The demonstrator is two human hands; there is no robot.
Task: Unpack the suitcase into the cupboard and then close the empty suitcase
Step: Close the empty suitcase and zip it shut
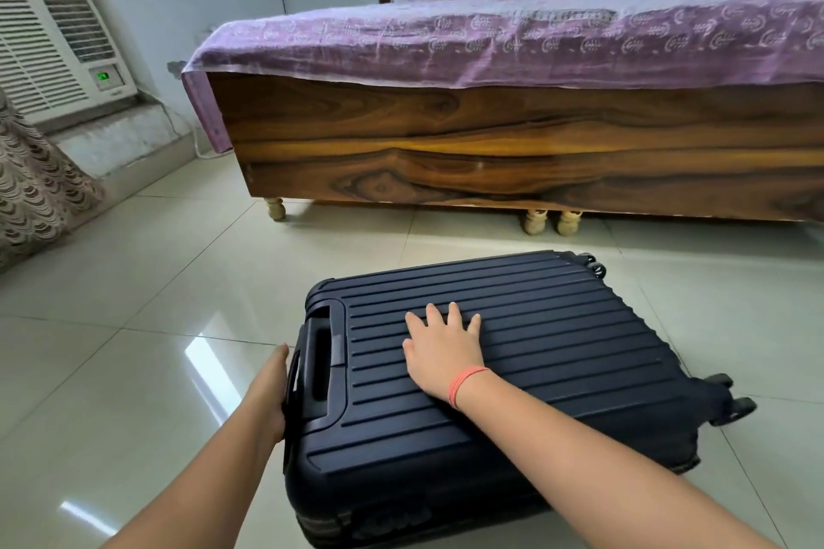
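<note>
Dark blue suitcase [557,352] lies flat on shiny floor [133,325], lid down, shut. It sits in front of wooden bed [490,147] with purple sheet [490,40], not touching it. Right hand [441,352] open, flat on top of suitcase, fingers spread. Red band [463,386] on that wrist. Left hand [269,390] against suitcase end, just beside handle [321,361]. Its fingers hidden behind edge, so cannot tell if gripping. Wheels [735,406] at right end. Air cooler [49,40] by wall on left.
</note>
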